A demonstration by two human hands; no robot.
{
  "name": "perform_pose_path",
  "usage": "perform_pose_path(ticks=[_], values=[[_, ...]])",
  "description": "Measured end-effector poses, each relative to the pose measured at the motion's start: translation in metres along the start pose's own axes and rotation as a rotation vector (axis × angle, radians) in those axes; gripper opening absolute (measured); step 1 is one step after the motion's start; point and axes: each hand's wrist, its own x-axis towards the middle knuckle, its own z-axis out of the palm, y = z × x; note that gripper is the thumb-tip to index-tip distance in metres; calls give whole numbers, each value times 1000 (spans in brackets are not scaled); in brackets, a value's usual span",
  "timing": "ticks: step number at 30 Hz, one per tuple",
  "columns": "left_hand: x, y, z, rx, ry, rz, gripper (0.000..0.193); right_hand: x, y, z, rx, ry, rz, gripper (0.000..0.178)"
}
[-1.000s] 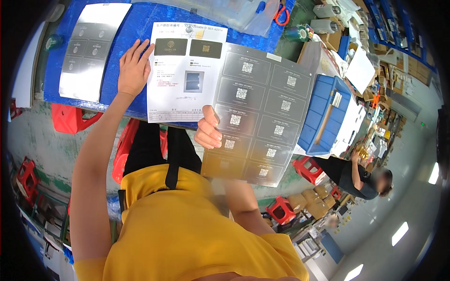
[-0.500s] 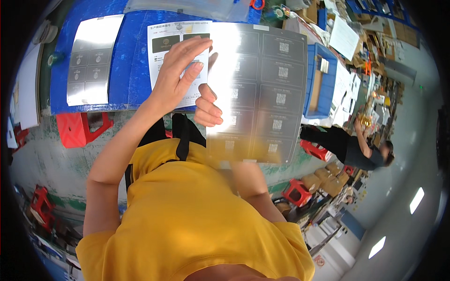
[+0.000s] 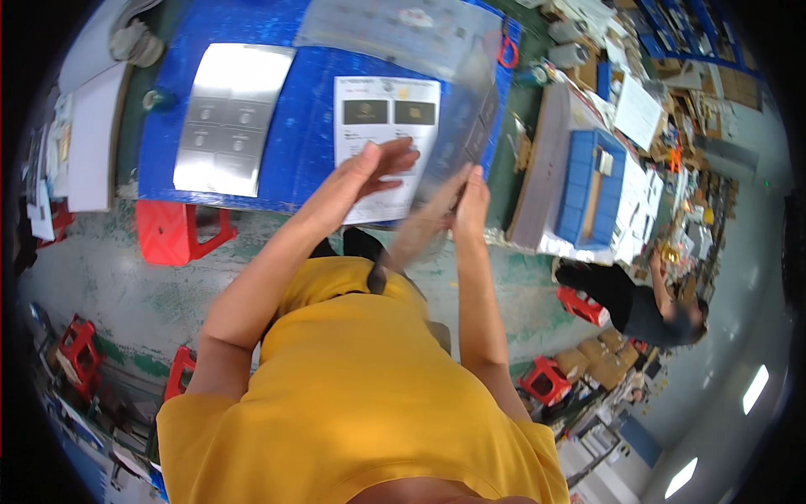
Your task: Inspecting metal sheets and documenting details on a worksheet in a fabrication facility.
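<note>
My right hand grips the edge of a thin glossy grey sheet, its thumb on the near side. The sheet is tilted almost edge-on and smeared by motion, so its printed panels show only in part. Left of it, my left hand hangs with fingers spread and nothing in it, over a white printed paper with two dark card pictures. A second glossy silver-grey sheet, marked with several rectangular panels, lies farther left on the blue tabletop.
Clear plastic film lies along the table's far side, near red scissor handles. To the right, a blue tray stands on another table. Red stools stand at the near edge and behind. Another person works at right.
The grey sheet has turned from facing me to nearly edge-on. My right hand, behind it before, now shows at its edge. My left hand has opened out. The view has shifted.
</note>
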Motion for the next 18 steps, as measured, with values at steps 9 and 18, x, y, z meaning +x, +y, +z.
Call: perform_pose_path(ticks=[9, 18], values=[[-20, -23, -94, -68, 440, 3, 40, -14, -34, 48, -179, -361, -36, 30], [-69, 11, -285, 293, 723, 36, 60, -5, 50, 7, -1148, -73, -275, 64]])
